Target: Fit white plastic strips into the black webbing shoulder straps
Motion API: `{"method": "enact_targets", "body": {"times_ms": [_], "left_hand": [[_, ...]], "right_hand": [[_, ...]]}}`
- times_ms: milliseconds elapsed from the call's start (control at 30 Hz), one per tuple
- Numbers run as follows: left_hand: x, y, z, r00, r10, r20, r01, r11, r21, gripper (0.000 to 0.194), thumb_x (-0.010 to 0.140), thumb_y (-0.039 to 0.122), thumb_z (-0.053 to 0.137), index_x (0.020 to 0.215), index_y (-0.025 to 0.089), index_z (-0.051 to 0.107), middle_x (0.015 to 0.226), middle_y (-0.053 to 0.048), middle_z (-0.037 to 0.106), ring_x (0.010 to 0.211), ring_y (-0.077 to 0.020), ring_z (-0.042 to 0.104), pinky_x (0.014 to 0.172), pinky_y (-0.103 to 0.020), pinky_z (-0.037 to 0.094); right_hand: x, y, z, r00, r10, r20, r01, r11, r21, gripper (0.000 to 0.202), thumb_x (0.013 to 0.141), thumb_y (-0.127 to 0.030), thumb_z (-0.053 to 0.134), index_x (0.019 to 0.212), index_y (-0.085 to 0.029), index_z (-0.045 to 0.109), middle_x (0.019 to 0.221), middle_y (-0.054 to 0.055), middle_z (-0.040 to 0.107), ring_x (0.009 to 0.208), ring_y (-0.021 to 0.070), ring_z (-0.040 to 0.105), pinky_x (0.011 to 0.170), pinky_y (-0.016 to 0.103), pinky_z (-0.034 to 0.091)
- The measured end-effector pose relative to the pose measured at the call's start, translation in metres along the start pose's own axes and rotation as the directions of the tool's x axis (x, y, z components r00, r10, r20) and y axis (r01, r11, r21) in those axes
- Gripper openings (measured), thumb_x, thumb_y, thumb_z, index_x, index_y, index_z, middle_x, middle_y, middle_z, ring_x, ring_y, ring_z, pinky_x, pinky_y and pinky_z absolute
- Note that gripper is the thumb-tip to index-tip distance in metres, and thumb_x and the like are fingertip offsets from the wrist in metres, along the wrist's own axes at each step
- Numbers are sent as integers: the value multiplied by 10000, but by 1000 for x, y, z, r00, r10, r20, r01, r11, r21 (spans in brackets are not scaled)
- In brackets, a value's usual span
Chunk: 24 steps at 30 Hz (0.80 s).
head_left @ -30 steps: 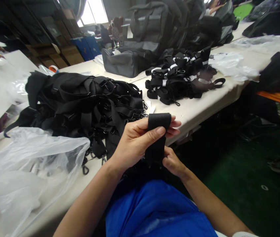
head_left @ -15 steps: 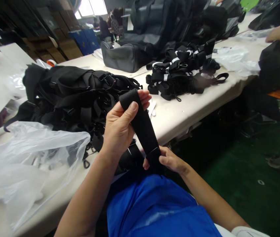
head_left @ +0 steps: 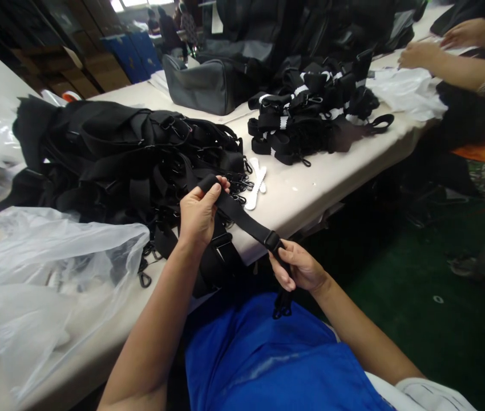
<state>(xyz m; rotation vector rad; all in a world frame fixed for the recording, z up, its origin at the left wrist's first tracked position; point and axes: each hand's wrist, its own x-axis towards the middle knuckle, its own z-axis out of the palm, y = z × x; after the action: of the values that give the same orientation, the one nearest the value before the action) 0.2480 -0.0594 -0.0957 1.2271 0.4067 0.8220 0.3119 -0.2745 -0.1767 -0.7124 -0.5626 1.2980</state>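
Observation:
A black webbing strap (head_left: 245, 221) stretches between my two hands over the table's front edge. My left hand (head_left: 199, 211) pinches its upper end, thumb on top. Near the strap's slider buckle (head_left: 272, 240), my right hand (head_left: 296, 265) grips the lower end, and black hooks (head_left: 282, 308) dangle beneath it over my blue apron. Beside my left hand lies a large heap of black straps (head_left: 109, 142) with metal and plastic fittings. White plastic pieces (head_left: 255, 184) lie crossed on the table just beyond the strap.
Bundled black straps with white bands (head_left: 311, 114) lie farther back on the table (head_left: 311, 197), near a dark grey bag (head_left: 202, 85). Clear plastic bags (head_left: 54, 285) cover the left front. At the right, another person's hands (head_left: 422, 56) are over white plastic (head_left: 409, 94).
My left hand has lowered slightly and my right hand has moved a little right, the strap now slanting more flatly. Hooks now show below my right hand. The other person's hands have moved.

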Motion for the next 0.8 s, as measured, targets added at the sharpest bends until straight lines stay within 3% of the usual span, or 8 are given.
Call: {"method": "enact_targets", "body": {"times_ms": [133, 200, 267, 367, 433, 500, 600, 800], "left_hand": [[-13, 9, -12, 984, -163, 69, 121, 903, 412, 354, 818, 428, 687, 631, 129, 694, 575, -53, 677, 519, -151, 624, 531, -249, 494], [-26, 19, -10, 996, -66, 66, 21, 852, 523, 353, 793, 419, 720, 573, 148, 666, 491, -19, 602, 452, -127, 544, 480, -231, 413], [-43, 30, -2, 982, 113, 149, -182, 760, 624, 232, 817, 399, 699, 733, 182, 705, 667, -31, 669, 626, -163, 612, 638, -247, 469], [-72, 33, 15, 816, 21, 578, -281, 888, 364, 373, 883, 447, 589, 1172, 224, 668, 1270, -119, 637, 1192, -293, 555, 1043, -367, 383], [-89, 22, 25, 642, -76, 763, -142, 966, 216, 509, 911, 562, 462, 1262, 229, 619, 1261, -128, 637, 1194, -307, 546, 1058, -397, 372], [-103, 4, 30, 586, -117, 802, 17, 991, 132, 613, 893, 667, 365, 1173, 204, 654, 1129, -134, 662, 1044, -300, 600, 956, -398, 445], [-119, -23, 27, 628, -125, 768, 113, 991, 69, 513, 847, 663, 483, 1024, 215, 660, 907, -73, 645, 857, -242, 595, 811, -341, 489], [-139, -49, 19, 780, -279, 560, 172, 956, 236, 425, 978, 392, 412, 1376, 271, 498, 1236, -58, 636, 1126, -249, 571, 1025, -360, 399]], "right_hand": [[-33, -39, 14, 999, -50, -10, 46, 963, -265, 288, 846, -373, 693, 971, -143, 572, 617, 42, 682, 405, 133, 588, 392, 208, 454], [-50, -57, 25, 1000, -3, 18, 10, 923, -385, 234, 862, -351, 671, 947, -139, 617, 661, 76, 703, 472, 162, 633, 439, 238, 487], [-62, -67, 35, 994, 75, 74, -31, 880, -474, 245, 880, -375, 641, 923, -135, 668, 695, 98, 713, 510, 169, 648, 466, 247, 492], [-66, -67, 45, 992, 23, 121, 47, 837, -546, 328, 859, -461, 648, 830, -140, 709, 667, 92, 696, 532, 163, 636, 486, 237, 470], [-61, -61, 48, 990, -115, 81, 140, 831, -538, 366, 831, -502, 671, 754, -146, 701, 600, 72, 657, 510, 153, 604, 482, 234, 447], [-53, -55, 49, 979, -205, 10, 184, 857, -481, 366, 835, -505, 669, 756, -148, 679, 549, 55, 624, 451, 142, 565, 445, 233, 417], [-39, -45, 52, 942, -278, -187, 193, 907, -375, 293, 855, -442, 674, 884, -153, 644, 591, 48, 643, 427, 138, 561, 428, 238, 428], [-11, -34, 51, 865, -226, -449, 241, 970, -25, 259, 859, -386, 694, 974, -161, 641, 643, -17, 581, 443, 44, 484, 408, 134, 419]]}}
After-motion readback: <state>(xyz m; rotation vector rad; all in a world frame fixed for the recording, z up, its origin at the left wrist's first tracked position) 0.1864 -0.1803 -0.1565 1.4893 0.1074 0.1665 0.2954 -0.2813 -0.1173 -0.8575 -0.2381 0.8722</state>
